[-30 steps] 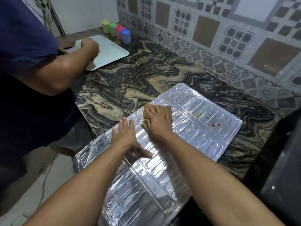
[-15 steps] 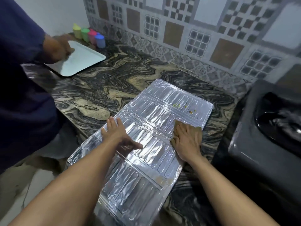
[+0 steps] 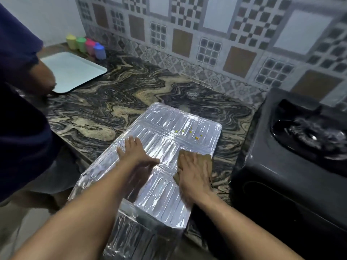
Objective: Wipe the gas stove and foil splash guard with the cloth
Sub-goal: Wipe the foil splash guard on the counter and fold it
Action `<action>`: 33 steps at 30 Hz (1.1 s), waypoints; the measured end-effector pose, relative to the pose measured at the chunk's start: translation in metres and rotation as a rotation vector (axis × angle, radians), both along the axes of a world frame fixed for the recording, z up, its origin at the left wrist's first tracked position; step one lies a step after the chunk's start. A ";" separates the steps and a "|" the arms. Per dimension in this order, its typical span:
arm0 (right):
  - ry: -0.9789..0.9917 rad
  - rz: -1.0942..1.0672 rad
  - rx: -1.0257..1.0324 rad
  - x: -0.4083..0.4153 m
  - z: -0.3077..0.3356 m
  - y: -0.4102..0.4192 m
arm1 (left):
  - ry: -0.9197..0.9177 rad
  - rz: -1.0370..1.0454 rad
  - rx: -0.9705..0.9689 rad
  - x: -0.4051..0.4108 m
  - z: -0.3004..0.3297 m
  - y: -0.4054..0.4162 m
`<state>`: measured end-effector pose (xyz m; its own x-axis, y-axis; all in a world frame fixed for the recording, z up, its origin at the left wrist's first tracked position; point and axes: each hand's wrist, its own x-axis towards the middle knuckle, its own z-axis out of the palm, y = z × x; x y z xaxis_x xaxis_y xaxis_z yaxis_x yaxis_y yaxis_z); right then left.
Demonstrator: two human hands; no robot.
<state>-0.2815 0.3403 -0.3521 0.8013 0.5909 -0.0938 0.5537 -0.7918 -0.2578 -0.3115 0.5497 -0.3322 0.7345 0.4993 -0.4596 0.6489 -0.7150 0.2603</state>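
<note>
The guard (image 3: 163, 147) lies flat on the counter (image 3: 116, 102), just left of the stove (image 3: 293, 166), its near end hanging over the counter edge. The right hand (image 3: 193, 175) lies flat, fingers straight, pressing the cloth (image 3: 203, 160) onto the guard's right edge; it grips nothing, only pushes down. The left hand (image 3: 135, 152) is spread open on the guard's middle, palm down, pinning the sheet.

The step in hand looks like wiping the guard. Yellow crumbs (image 3: 189, 133) sit on the guard's far panel, beyond the cloth and not yet reached. To do this well, keep the left palm firm so the light foil does not slide or buckle, and run the cloth along the ribs, not across, so it gets into the grooves. Sweep the crumbs toward one edge and gather them in the cloth. Press gently: foil dents easily, and the overhanging end could bend if leaned on. The stove looks untouched.
</note>
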 end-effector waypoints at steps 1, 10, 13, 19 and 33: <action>-0.006 -0.016 0.013 0.009 0.000 0.003 | -0.003 -0.006 -0.001 0.001 -0.001 0.001; -0.017 -0.507 0.184 0.098 -0.004 0.035 | -0.016 0.013 0.000 0.000 -0.003 -0.001; -0.016 -0.470 0.250 0.095 -0.009 0.056 | -0.031 0.159 -0.011 -0.002 -0.002 -0.002; -0.153 0.003 0.208 0.104 -0.003 0.073 | 0.037 0.240 -0.038 0.002 -0.001 0.004; -0.160 0.310 0.223 0.118 -0.004 0.116 | 0.075 0.219 0.010 -0.001 0.002 0.002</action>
<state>-0.1631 0.4562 -0.3562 0.5765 0.7982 0.1749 0.8041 -0.5161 -0.2952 -0.3122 0.5521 -0.3299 0.5720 0.6480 -0.5029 0.8062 -0.5571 0.1992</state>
